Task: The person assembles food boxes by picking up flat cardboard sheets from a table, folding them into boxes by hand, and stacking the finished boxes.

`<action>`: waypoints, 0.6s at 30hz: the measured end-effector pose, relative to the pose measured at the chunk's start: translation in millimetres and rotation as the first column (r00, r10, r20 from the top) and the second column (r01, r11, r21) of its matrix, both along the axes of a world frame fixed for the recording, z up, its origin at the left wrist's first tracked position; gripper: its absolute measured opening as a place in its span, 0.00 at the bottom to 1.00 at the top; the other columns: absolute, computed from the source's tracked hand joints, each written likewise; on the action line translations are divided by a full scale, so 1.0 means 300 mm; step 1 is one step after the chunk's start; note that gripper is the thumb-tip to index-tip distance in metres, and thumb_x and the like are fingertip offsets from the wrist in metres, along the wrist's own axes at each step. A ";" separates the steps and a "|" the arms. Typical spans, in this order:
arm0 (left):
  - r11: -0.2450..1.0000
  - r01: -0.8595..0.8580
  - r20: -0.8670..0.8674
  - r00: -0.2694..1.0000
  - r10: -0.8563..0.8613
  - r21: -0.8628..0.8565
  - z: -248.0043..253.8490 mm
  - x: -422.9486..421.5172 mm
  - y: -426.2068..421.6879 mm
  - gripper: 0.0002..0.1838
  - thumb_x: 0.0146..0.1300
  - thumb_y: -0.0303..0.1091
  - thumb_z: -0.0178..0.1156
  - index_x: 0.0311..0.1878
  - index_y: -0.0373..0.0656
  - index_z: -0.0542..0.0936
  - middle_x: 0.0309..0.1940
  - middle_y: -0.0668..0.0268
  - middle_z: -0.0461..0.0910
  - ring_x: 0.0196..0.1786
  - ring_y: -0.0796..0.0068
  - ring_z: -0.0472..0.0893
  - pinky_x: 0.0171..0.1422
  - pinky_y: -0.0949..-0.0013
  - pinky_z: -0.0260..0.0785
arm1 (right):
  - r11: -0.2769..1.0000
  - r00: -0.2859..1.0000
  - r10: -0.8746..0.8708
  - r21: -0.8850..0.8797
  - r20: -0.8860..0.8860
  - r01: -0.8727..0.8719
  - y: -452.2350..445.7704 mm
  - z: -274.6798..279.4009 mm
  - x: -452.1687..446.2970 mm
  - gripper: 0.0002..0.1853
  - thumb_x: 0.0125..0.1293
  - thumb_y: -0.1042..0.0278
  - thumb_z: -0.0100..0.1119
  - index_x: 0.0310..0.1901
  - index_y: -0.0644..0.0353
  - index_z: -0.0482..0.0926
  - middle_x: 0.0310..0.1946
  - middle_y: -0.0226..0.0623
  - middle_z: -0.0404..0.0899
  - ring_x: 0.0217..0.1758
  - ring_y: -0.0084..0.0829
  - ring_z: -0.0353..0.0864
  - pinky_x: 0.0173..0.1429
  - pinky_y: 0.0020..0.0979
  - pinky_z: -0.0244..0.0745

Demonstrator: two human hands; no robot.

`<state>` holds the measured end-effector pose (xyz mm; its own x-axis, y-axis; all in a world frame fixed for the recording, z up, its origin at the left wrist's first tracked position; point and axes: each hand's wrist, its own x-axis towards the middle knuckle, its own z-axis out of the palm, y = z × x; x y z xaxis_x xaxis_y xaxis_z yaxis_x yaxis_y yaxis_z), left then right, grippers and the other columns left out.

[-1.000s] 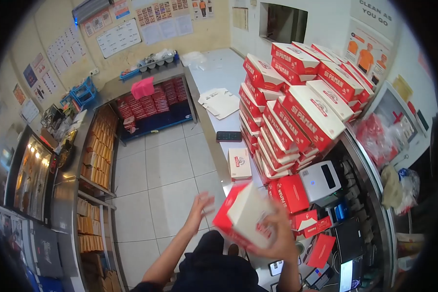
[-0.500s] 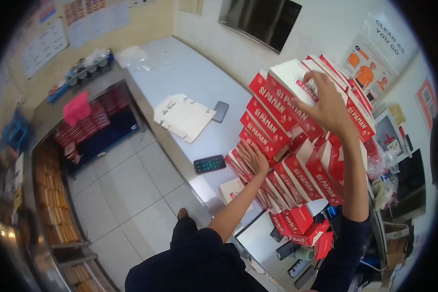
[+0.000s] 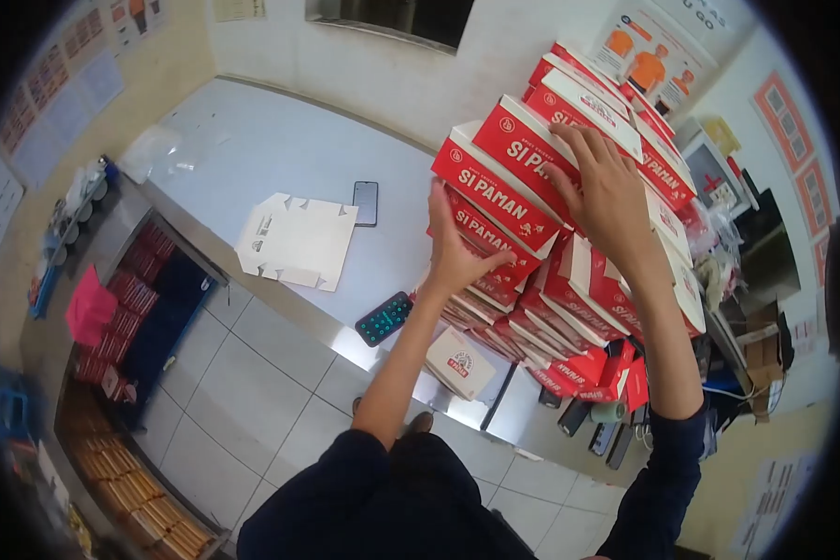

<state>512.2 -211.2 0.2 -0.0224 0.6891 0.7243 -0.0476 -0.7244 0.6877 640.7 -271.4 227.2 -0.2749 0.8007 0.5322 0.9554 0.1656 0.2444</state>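
Note:
Red and white "SI PAMAN" boxes (image 3: pixel 491 194) are stacked in uneven tiers on the right of the table. My left hand (image 3: pixel 459 264) is spread against the left end of the stack, its thumb across the red faces and its fingers along the side. My right hand (image 3: pixel 614 191) rests with parted, curved fingers against the front of an upper red box (image 3: pixel 521 140). It covers part of that box's lettering. Another box (image 3: pixel 583 105) lies behind it, with its white top showing.
A flat white carton blank (image 3: pixel 299 240), a phone (image 3: pixel 366 203) and a second phone with a lit screen (image 3: pixel 384 318) lie on the table (image 3: pixel 243 126). One white box (image 3: pixel 460 362) sits near the front edge. Below left, a shelf holds red packs (image 3: pixel 138 294).
My right hand has left the top of the white-topped box for a box front. My left hand has risen along the stack's left side. The camera view has turned and shifted.

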 end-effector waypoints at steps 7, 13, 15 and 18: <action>0.952 -0.246 -0.188 0.942 0.279 0.183 -0.168 0.138 0.072 0.84 0.28 0.60 0.83 0.80 0.42 0.33 0.71 0.42 0.48 0.72 0.41 0.55 0.75 0.44 0.53 | 0.992 0.991 -0.010 0.126 0.131 -0.007 -0.062 -0.050 -0.013 0.38 0.59 0.48 0.70 0.72 0.36 0.68 0.69 0.35 0.69 0.70 0.40 0.70 0.71 0.49 0.64; 0.999 0.035 -0.050 0.998 -0.037 -0.038 -0.087 0.026 0.041 0.77 0.38 0.47 0.85 0.80 0.37 0.35 0.69 0.44 0.60 0.69 0.47 0.64 0.73 0.51 0.61 | 0.960 0.955 0.271 0.113 -0.118 -0.258 -0.293 -0.321 -0.083 0.20 0.58 0.61 0.71 0.53 0.49 0.80 0.51 0.32 0.82 0.54 0.38 0.82 0.58 0.45 0.71; 0.981 0.179 0.016 0.984 -0.179 -0.076 -0.044 -0.039 0.065 0.71 0.42 0.38 0.83 0.80 0.39 0.40 0.65 0.50 0.67 0.64 0.54 0.72 0.71 0.56 0.66 | 0.945 0.919 0.151 -0.220 -0.365 -0.243 -0.416 -0.559 -0.147 0.16 0.60 0.61 0.68 0.49 0.51 0.81 0.43 0.33 0.84 0.47 0.38 0.84 0.55 0.42 0.73; 0.971 0.227 -0.189 0.953 -0.237 -0.075 -0.017 -0.082 0.106 0.69 0.43 0.38 0.83 0.80 0.40 0.43 0.65 0.51 0.67 0.64 0.54 0.73 0.69 0.57 0.68 | 0.749 0.787 -0.201 -0.609 -0.583 -0.260 -0.426 -0.961 -0.141 0.19 0.62 0.58 0.66 0.53 0.54 0.79 0.44 0.42 0.82 0.50 0.45 0.83 0.56 0.44 0.75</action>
<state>487.5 -179.6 -4.8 0.2810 0.6951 0.6617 -0.0709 -0.6726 0.7366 598.4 -399.2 -60.9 -0.1275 0.9910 -0.0417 0.8458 0.0867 -0.5264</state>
